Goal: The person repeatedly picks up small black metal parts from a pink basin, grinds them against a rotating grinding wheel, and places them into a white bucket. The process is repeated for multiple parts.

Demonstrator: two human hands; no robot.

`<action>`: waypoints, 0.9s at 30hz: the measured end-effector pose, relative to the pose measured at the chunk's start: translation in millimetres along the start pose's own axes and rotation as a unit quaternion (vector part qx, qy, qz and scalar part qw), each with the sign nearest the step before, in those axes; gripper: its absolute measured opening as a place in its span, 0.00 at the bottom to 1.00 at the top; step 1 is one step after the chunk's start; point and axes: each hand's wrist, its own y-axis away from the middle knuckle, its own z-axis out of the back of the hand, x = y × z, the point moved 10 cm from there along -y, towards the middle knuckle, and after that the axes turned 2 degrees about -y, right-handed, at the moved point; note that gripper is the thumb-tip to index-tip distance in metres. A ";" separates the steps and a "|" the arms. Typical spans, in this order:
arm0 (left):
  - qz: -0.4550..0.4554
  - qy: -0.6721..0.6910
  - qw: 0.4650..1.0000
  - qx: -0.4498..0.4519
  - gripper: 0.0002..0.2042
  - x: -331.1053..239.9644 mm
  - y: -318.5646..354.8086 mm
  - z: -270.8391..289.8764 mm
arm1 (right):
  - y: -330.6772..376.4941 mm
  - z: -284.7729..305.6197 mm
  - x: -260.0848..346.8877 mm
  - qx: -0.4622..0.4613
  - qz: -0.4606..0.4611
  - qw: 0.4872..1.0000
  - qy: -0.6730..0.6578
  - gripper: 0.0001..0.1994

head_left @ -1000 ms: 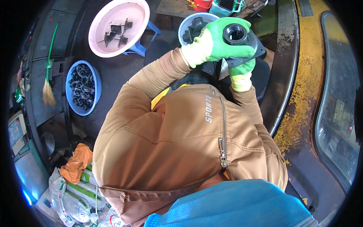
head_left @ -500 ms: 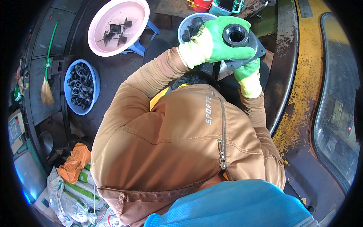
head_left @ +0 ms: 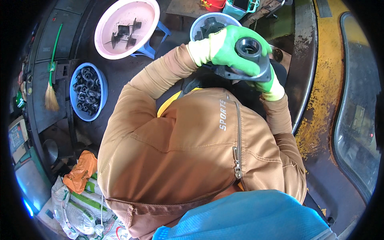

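Both my hands wear green and pale yellow gloves and hold a black flanged fitting with a round, hollow collar and a squarish plate with corner holes. My left hand reaches across from the left, its fingers closed around the collar and over the plate. From below on the right, my right hand grips the plate's edge; most of its fingers are hidden beneath the part. The collar's opening faces up. Just behind my left hand stands a light blue basin with dark pieces in it.
On a blue stool at the back left rests a pink basin with black parts. A blue basin of black fittings stands on the floor at left. To the right is a rusty yellow machine panel. Sacks lie lower left.
My hands and the fitting have come slightly lower and nearer. The fitting has tilted, and more of my right hand is hidden beneath it.
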 end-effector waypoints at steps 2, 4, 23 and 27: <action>-0.010 0.032 0.998 0.061 0.23 0.3 1.9 -9.7 | 1.5 -7.4 -2.5 0.028 0.043 0.998 0.035 0.29; -0.007 0.136 0.981 0.139 0.25 3.7 3.9 -22.5 | 1.1 -11.4 -20.1 0.004 0.022 0.999 -0.042 0.28; -0.072 -0.084 0.966 -0.235 0.23 1.3 6.9 21.0 | -13.5 18.1 36.1 -0.273 0.204 0.937 0.076 0.20; -0.067 -0.073 0.978 -0.183 0.22 -7.1 1.5 22.2 | -16.6 11.4 51.9 -0.185 0.183 0.951 0.165 0.20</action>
